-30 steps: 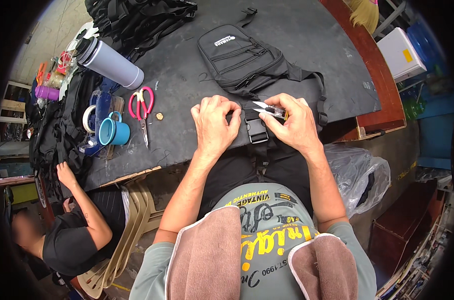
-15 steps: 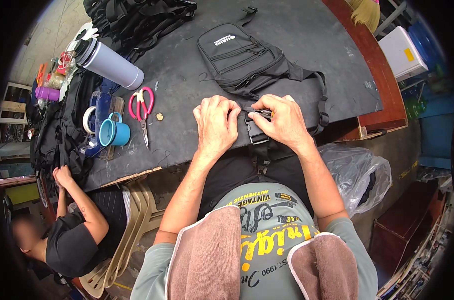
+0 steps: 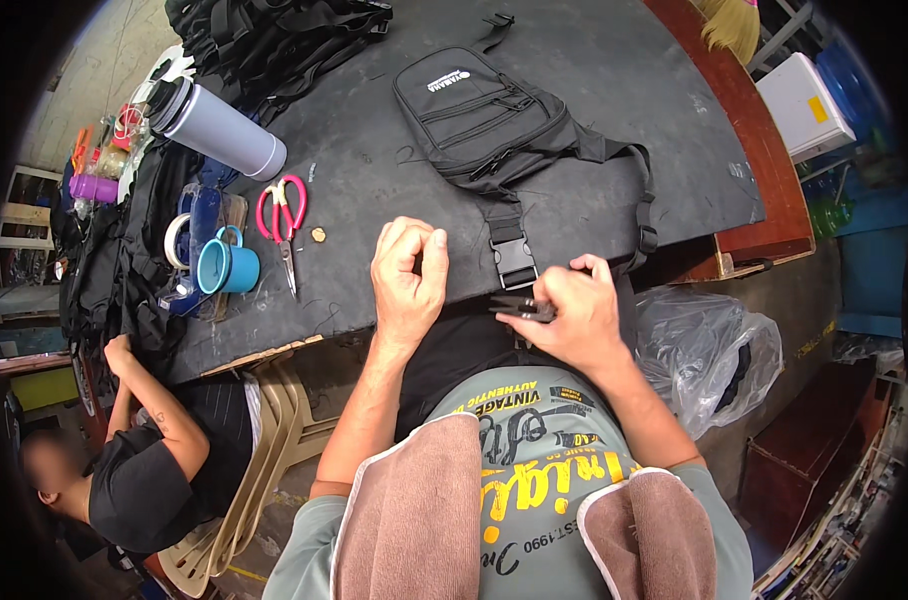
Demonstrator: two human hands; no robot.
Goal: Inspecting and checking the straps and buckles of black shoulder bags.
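A black sling bag (image 3: 489, 115) lies on the dark table, its zipped front facing up. A short strap runs from its near end to a black plastic buckle (image 3: 513, 262) at the table's near edge. My right hand (image 3: 580, 310) is closed round small dark thread snips (image 3: 524, 308), just below the buckle and apart from it. The snips' tips point left, over my lap. To the left of the buckle, my left hand (image 3: 410, 275) is raised with fingers curled and thumb pressed against them. Whatever it may pinch is hidden.
Red-handled scissors (image 3: 285, 230), a blue mug (image 3: 229, 266), a tape roll (image 3: 178, 240) and a grey-blue bottle (image 3: 219, 128) occupy the left side. Black straps (image 3: 274, 45) are heaped at the back. Another person (image 3: 149, 455) sits at lower left. A clear plastic bag (image 3: 714, 340) lies at right.
Both hands have drawn back from the strap, the right one down toward my lap with the snips, the left slightly left and down. The buckle now lies uncovered.
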